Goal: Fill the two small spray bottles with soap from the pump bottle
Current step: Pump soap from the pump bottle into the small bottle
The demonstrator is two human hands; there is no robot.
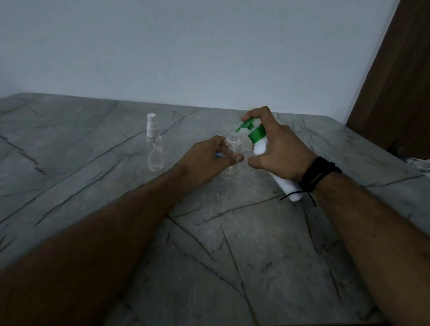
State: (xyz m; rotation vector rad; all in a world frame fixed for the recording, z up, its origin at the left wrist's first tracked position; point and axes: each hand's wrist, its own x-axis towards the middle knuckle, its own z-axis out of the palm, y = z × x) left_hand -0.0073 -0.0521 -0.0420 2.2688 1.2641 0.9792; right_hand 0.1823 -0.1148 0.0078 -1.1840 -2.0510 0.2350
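My right hand (277, 148) grips a white pump bottle (261, 146) with a green pump head, tilted to the left, a finger resting on the pump top. Its green nozzle hangs just over the open neck of a small clear spray bottle (233, 145) that stands on the table without its cap. My left hand (206, 160) is closed around that open bottle from the left, thumb across its front. A second clear spray bottle (155, 149) with its white spray cap on stands upright to the left, untouched.
The grey marble-patterned table (204, 249) runs back to a pale wall. A brown curtain or door (408, 73) hangs at the far right, with crumpled light items (425, 166) by the table's right edge. Dark cords circle my right wrist.
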